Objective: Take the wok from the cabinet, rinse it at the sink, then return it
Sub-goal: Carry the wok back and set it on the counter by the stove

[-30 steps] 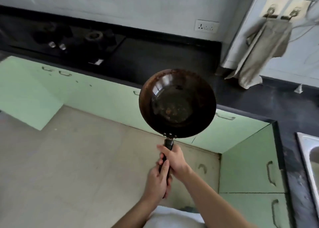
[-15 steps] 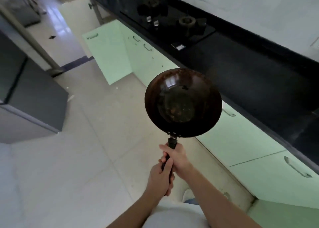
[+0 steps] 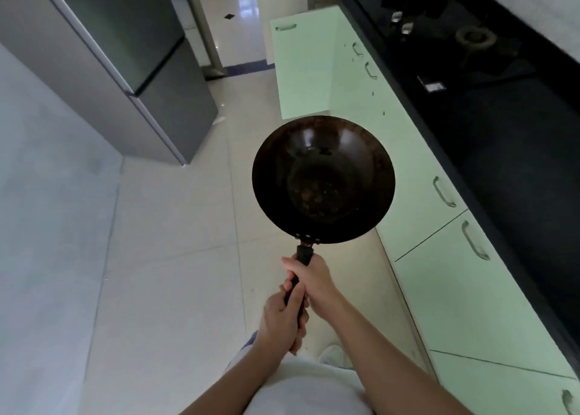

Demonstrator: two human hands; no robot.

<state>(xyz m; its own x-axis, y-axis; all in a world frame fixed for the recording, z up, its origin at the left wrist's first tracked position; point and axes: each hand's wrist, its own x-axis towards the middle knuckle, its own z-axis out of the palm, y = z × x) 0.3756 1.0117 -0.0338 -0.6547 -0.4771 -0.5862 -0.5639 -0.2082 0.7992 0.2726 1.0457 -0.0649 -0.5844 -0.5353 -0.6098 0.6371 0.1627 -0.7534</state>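
A dark round wok (image 3: pixel 323 179) with brown specks in its bottom is held out level in front of me, over the pale tiled floor. Both hands grip its black handle: my right hand (image 3: pixel 314 281) is nearer the bowl, my left hand (image 3: pixel 281 322) is at the handle's end. A light green cabinet door (image 3: pixel 303 66) stands swung open farther down the row of cabinets. The sink is out of view.
Light green cabinets (image 3: pixel 464 289) under a black counter (image 3: pixel 508 150) run along the right, with a gas hob (image 3: pixel 445 34) on top. A tall grey fridge (image 3: pixel 125 59) stands at the left. A doorway (image 3: pixel 232 22) lies ahead past the floor aisle.
The view has swung left, away from the sink corner and down the aisle toward the fridge and open door. The wok stays level in the same two-handed grip.
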